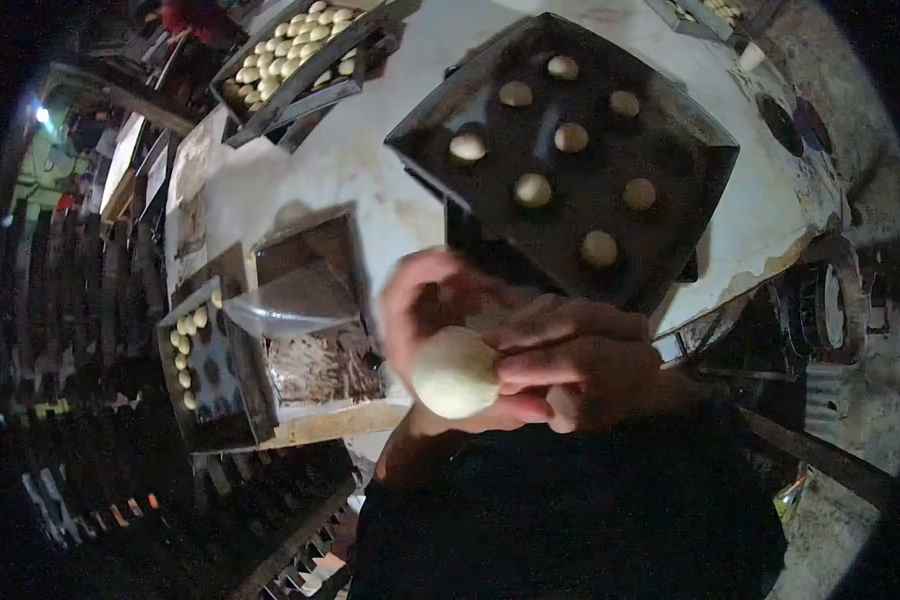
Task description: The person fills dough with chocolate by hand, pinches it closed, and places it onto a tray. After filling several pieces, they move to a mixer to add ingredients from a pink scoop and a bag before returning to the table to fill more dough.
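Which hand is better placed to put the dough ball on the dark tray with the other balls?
Probably the right hand: its fingers lie over the dough ball, and it sits on the side nearer the dark tray. The left hand curls behind the ball.

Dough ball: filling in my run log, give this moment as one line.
hands: left hand and right hand cupped around dough ball | dark tray: eight dough balls | table: white

dough balls (571,137) on tray (690,150) | tray on table (370,160)
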